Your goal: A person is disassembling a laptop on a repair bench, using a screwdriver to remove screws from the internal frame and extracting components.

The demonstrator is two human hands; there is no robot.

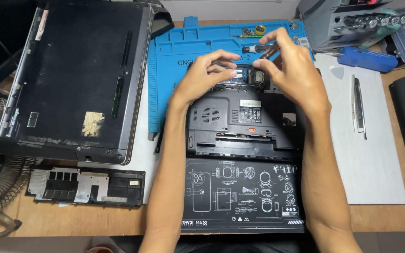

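Laptop (244,122) lay belly-up, bay uncovered | left hand (206,75) pinched the memory module (236,73) | right hand (292,70) gripped a screwdriver (257,48) | removed cover panel (86,186) near left; module not yet out.

A black laptop (240,122) lies bottom side up on a dark printed mat, its underside showing a round fan vent and a label. An open bay at its far edge exposes a small green memory module (238,72), lying flat inside.

A dark-handled screwdriver (258,48) is held just above that bay.
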